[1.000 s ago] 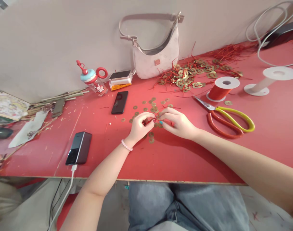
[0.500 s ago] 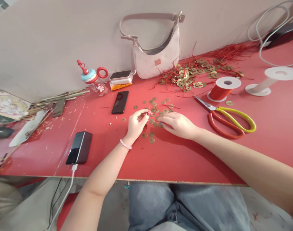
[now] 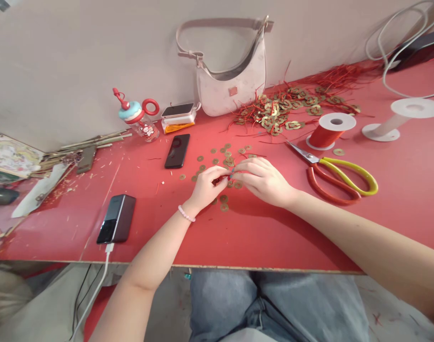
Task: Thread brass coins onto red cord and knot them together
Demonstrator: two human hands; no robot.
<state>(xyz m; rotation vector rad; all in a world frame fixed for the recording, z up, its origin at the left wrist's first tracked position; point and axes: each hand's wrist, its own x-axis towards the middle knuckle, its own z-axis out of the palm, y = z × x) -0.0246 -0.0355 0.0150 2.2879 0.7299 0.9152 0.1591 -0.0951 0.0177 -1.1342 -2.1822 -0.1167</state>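
My left hand (image 3: 208,186) is closed in a pinch, its fingertips meeting those of my right hand (image 3: 265,181) above the loose coins. A thin red cord (image 3: 234,167) shows at the meeting fingertips; most of it is hidden by the fingers. The right hand's fingers are also pinched together, but what lies between them cannot be made out. Several brass coins with holes, such as this coin (image 3: 224,207), lie scattered on the red table (image 3: 266,242) around and under both hands.
Scissors (image 3: 312,158) with red and yellow handles lie right of my hands, near a red cord spool (image 3: 325,135) and a bare white spool (image 3: 384,130). Behind are corded coins (image 3: 274,111) and a handbag (image 3: 234,95). Left are a phone (image 3: 177,151), cup (image 3: 145,126) and power bank (image 3: 126,218).
My right hand has lifted from the coins and come to the left hand's fingertips. My left hand has shifted slightly right and lower, and the two hands now meet.
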